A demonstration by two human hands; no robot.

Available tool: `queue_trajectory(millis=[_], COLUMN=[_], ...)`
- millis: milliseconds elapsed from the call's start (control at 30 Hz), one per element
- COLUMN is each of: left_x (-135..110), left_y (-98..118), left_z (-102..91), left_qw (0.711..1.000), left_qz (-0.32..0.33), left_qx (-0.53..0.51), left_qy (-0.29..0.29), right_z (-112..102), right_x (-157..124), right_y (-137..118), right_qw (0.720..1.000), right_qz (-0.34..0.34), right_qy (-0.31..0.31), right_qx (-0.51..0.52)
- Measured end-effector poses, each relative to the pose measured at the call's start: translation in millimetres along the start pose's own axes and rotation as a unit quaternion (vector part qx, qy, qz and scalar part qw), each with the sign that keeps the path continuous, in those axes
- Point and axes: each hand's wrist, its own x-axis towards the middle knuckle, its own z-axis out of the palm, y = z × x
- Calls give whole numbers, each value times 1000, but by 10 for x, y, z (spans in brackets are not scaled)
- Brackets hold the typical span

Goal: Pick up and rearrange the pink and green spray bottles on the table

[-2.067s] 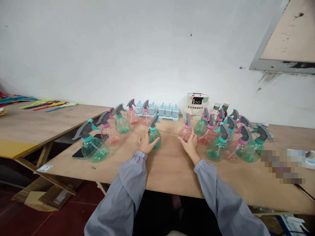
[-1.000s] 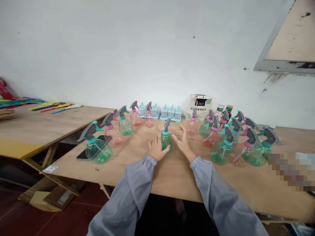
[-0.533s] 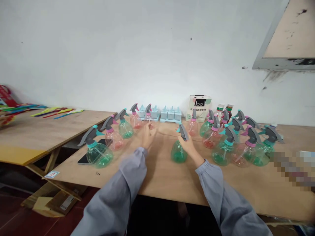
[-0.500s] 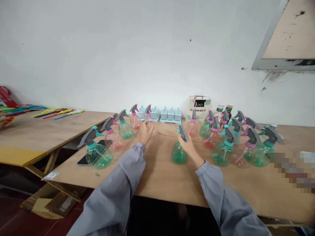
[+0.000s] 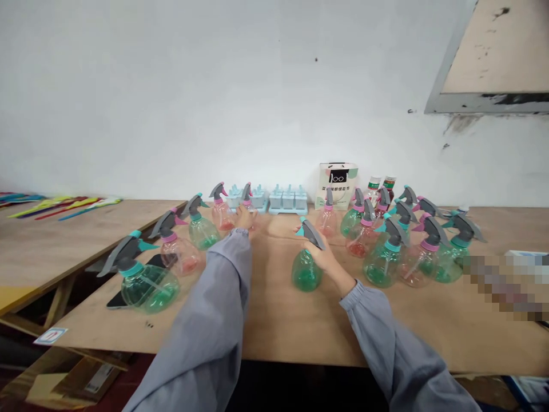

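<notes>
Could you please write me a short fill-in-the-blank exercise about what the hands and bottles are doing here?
1. The right hand grips a ___ spray bottle by its neck.
2. The far bottle at the left hand is ___.
3. The bag against the wall is mostly ___.
Missing words: green; pink; white.

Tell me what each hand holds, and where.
Right hand: green spray bottle, gripped at the neck below the trigger head. Left hand: against a pink spray bottle; grip cannot be told.
</notes>
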Motion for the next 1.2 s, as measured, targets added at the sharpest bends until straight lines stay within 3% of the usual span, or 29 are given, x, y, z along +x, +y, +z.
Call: queue_trajectory(millis=[100,200,333,500,733,933,1100,1200], left_x=[-247,-617,-1144,-1587,-1668,-1673,-1656,-1654], left_y=[-84,-182,-265,-230,-152,-152,-175,-188], left_z=[26,-44,-183,-202,-168,-156,-130,-129], left_qw=[1000,997,988,970,977,970,968,969], left_qz=[8,74,131,144,120,139,129,126], left_qx=[25,13,-82,-194,-174,-196,-211,-209], left_qy=[8,25,14,-26,-25,-30,-48,-42], right_z=[22,58,93,153,235,237,225,230], right_x=[45,121,257,342,273,274,271,270], right_y=[-77,-171,-299,-382,-314,-375,-334,-317], right_qw=[999,997,991,988,985,988,989,986], right_qz=[30,64,77,100,117,107,85,100], right_qy=[5,-23,-69,-63,41,-56,34,31], right_qx=[25,47,82,103,121,93,120,126])
